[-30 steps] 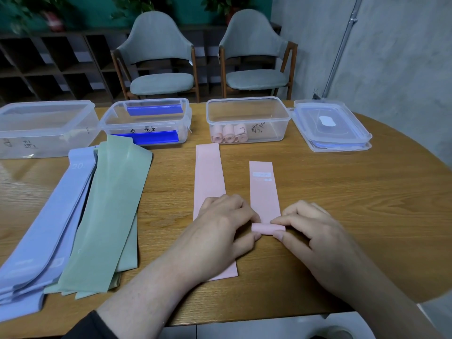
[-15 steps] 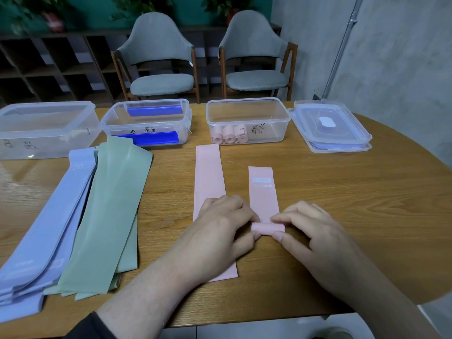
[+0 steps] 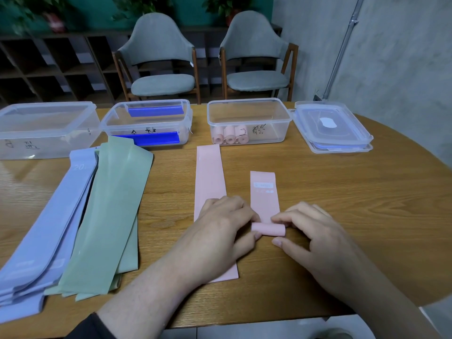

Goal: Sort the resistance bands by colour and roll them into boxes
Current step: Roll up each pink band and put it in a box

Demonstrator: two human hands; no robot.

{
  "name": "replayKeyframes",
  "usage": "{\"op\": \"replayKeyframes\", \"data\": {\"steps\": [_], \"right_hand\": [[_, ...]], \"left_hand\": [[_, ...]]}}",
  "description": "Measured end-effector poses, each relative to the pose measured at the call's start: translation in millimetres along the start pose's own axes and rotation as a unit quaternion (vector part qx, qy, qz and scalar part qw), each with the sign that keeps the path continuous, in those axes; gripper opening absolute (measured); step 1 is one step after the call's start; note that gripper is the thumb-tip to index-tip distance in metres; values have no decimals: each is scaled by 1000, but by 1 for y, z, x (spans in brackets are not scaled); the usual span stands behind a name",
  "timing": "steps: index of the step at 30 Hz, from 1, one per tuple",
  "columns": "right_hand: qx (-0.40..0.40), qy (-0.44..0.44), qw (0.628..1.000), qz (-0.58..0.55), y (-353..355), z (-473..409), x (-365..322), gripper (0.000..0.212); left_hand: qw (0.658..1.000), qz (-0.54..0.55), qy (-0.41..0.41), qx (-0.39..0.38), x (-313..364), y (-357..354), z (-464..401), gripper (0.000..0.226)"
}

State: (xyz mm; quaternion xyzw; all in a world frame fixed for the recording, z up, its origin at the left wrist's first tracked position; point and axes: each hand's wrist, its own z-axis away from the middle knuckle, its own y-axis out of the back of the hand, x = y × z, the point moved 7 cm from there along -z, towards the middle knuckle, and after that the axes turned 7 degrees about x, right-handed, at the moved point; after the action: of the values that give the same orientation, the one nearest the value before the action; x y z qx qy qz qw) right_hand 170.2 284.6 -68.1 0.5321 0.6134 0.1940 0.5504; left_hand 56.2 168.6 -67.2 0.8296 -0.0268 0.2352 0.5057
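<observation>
A smooth, matte pink band is lying flat on the wood-grain counter, its near end forming a tight cylinder that the left hand and right hand are pinching with curled fingers.

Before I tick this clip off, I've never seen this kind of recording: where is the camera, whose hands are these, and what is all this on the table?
There is no machine. A person wears one camera on the head, looking down at their own hands. On the wooden table the left hand and right hand pinch the ends of a pink band roll, part rolled, its flat tail stretching away. A second pink band lies flat, partly under the left hand. Further left lie green bands and lilac bands. At the back stand three clear boxes; the open box holds finished pink rolls. Spare lids sit stacked on the right.
</observation>
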Motion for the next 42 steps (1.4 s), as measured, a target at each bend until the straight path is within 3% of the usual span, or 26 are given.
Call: {"op": "replayKeyframes", "data": {"steps": [4, 12, 16, 22, 29, 34, 42], "right_hand": [[4, 6, 1000, -3, 2, 0, -2, 18], [2, -5, 1000, -1, 0, 0, 1, 28], [3, 1, 1000, -9, 2, -1, -1, 20], [-2, -6, 1000, -8, 1, -2, -2, 42], [-2, -3, 1000, -1, 1, -1, -1, 20], [-1, -2, 1000, -4, 2, -2, -3, 46], [-3, -10, 1000, 1, 1, -1, -1, 20]], "left_hand": [[1000, 6, 0, 0, 0, 1, 0, 25], [1000, 5, 11, -5, -2, 0, 1, 24], [1000, 3, 9, -10, -1, 0, 1, 27], [1000, 6, 18, -2, -1, 1, 0, 27], [1000, 7, 22, -10, -2, 0, 1, 31], [1000, 9, 24, -6, -3, 0, 0, 29], [1000, 11, 19, -3, -2, 1, 0, 32]]}}
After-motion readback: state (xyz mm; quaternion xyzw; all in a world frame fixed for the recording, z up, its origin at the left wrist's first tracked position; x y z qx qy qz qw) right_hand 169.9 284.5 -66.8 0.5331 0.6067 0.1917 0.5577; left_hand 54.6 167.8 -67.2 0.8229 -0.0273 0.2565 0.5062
